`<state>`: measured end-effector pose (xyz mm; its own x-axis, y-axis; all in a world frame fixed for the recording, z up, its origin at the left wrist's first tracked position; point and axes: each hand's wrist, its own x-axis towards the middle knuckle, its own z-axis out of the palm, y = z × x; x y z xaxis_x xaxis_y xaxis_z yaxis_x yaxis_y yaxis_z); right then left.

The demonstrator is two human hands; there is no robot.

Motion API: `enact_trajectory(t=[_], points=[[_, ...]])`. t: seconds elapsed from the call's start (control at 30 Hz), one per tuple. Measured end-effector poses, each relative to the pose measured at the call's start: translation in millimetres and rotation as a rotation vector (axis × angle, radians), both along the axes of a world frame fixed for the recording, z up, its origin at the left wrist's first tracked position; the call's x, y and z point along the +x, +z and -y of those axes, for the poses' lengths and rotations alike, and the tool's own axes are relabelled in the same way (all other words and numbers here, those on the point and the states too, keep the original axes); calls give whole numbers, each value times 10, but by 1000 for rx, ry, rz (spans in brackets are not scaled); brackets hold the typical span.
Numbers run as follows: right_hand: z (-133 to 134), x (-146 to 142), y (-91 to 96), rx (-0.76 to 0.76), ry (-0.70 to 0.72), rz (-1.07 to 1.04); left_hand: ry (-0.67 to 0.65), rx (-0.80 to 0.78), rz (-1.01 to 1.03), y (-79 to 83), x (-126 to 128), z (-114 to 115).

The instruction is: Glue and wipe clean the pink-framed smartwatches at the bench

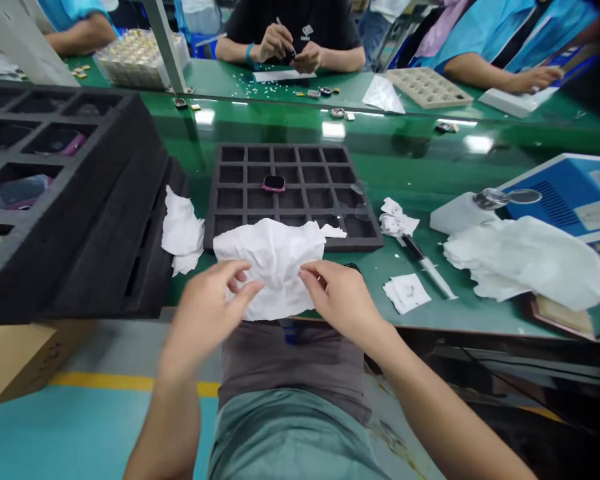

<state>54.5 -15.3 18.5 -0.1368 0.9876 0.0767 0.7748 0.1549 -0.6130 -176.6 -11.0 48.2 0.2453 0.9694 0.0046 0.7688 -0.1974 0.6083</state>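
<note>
— What have you got hold of?

— A crumpled white wipe [275, 267]. It lies at the near edge of the green table [420, 167], its far side draped over the front rim of the black foam tray [293, 193]. My left hand [207, 310] pinches its near left corner between thumb and fingers; my right hand [343, 297] grips the right side, fingers curled onto the cloth. Both hands are closed on it.

— Anything in the tray?

— One pink watch [274, 183] sits in a cell of the second row, near the middle.

— And around it?

— Left of the tray lies another crumpled wipe [181, 230], touching a stack of black foam trays [75, 220]. To the right there's a small wad of paper [397, 220], a syringe [427, 263] just beside it, and a flat paper square [407, 293] nearer me. Further right, a pile of white wipes [525, 263] lies in front of a blue machine [570, 193].

— Anyone else about?

— Across the table, a person in a black shirt [300, 23] has both hands together over small parts.
</note>
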Motion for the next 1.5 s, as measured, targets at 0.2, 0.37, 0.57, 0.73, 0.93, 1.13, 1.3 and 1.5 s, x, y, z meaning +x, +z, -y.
enact_trajectory(t=[0.2,0.37,0.57,0.73,0.93,1.13,1.3,1.5], points=[[-134,-231,-21,-220,-130,22,47,-81,-139,-333,574,-29],[-140,-304,-76,-216,-124,-680,72,-144,468,-470,439,11],[1,-264,83,-203,-131,-749,208,-6,862,-523,730,41],[-45,-186,74,-104,47,-352,275,-12,1021,-654,875,27],[-252,-280,-104,-75,110,-264,300,-44,1045,-683,840,110],[-41,-198,-38,-97,28,-378,286,-74,1116,-653,843,-9],[-136,-207,49,-58,120,-270,278,-23,1046,-690,845,-35],[-118,-240,-34,30,131,-248,275,-10,1111,-689,848,-25]])
